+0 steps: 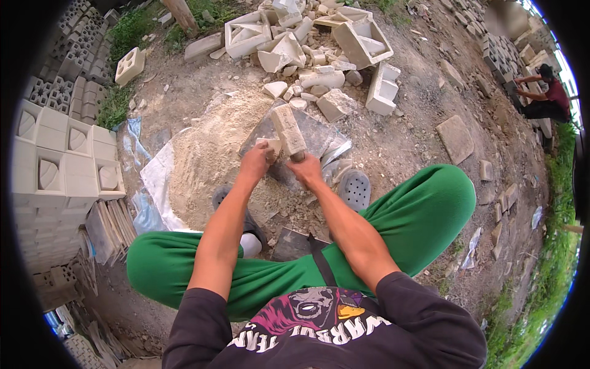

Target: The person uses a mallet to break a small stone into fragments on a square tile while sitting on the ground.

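Note:
My right hand (305, 169) is wrapped round the short handle of a hammer (287, 129), whose blocky head is coated in pale dust. In my left hand (257, 163) is a pale broken piece of block (270, 145), gripped by the fingers just left of the hammer head. Both hands are over a dark flat slab (316, 136) on the ground between my feet. The hammer head hides part of the slab. Left of it spreads a heap of crushed, sandy rubble (209, 138), lying partly on a white sheet (161, 178).
Broken hollow blocks (362, 40) and chunks pile up beyond the slab. Stacked pale blocks (80, 172) form a wall at the left, with leaning boards (110, 227) below. A flat stone (455, 139) lies to the right. Another person (545, 95) is at the far right beside blocks.

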Available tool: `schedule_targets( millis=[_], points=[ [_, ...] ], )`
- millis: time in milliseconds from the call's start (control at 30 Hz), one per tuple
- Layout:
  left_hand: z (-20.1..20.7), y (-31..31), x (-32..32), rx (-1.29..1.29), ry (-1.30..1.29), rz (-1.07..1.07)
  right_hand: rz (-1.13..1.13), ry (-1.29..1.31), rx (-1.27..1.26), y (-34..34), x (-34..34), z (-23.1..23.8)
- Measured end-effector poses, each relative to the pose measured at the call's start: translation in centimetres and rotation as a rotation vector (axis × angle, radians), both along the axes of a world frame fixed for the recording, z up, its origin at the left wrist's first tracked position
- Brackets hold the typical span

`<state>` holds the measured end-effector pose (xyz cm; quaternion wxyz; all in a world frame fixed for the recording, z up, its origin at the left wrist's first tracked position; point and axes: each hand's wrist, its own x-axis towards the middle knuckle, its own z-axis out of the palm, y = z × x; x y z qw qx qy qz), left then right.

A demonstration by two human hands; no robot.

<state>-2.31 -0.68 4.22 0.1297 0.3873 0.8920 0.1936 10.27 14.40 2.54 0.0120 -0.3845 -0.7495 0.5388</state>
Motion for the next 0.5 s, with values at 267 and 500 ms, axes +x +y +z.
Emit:
schedule_targets(
  millis=[267, 500],
  points=[
    [-1.4, -0.4, 0.0, 0.076, 0.083, 0.044, 0.071, 0.098, 0.149, 1.7, -2.4, 5.7],
    [-0.7, 0.9, 0.0, -0.024, 0.011, 0.044, 0.19, -0.174, 0.161, 1.0, 0.7, -0.6]
  ],
)
